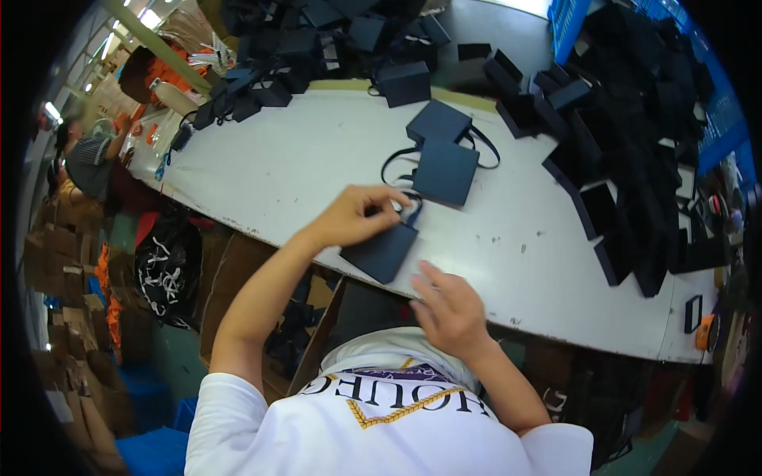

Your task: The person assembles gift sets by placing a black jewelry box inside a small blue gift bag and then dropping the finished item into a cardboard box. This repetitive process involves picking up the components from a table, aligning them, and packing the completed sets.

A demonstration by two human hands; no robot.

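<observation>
A dark blue flat box [382, 252] lies at the table's front edge, with a dark ribbon loop [413, 209] at its upper end. My left hand [359, 216] is over the box's upper left part, its fingers pinched at the ribbon; a small white bit shows by the fingertips. To the right of the box, my right hand [451, 308] is held apart from it with the fingers spread and nothing in them. Farther back lie two more dark boxes, one [446, 172] overlapping the other [438, 121], with ribbon loops at their sides.
Many dark boxes [403, 83] are heaped along the white table's [262, 159] back edge. Open box parts [597, 210] are piled on the right beside blue crates [718, 119]. An open carton [238, 274] and a black bag [168, 266] stand below at left. Another person [89, 165] is far left.
</observation>
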